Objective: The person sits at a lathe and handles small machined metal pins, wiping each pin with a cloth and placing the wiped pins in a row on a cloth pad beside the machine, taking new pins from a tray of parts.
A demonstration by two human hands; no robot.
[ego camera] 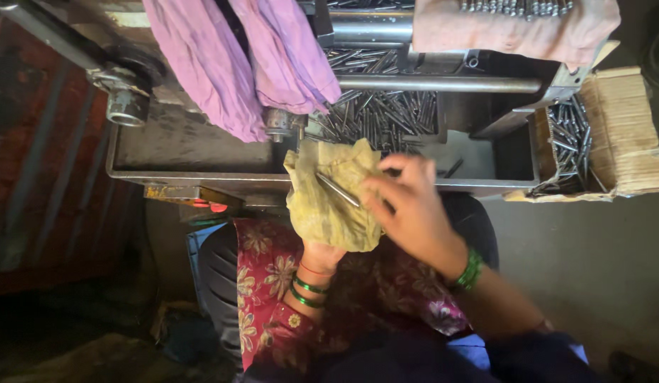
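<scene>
Yellow-olive cloth; pink rags; green bangles; red floral garment; grey pins.

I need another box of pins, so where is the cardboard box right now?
In the head view, the cardboard box sits at the right, against the right end of the metal tray, beyond the right hand, with metal pins inside.

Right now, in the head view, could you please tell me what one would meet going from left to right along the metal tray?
Steel cylinder fitting → purple cloth → yellow rag over the left hand → right hand at the metal pin → cardboard box of pins.
</scene>
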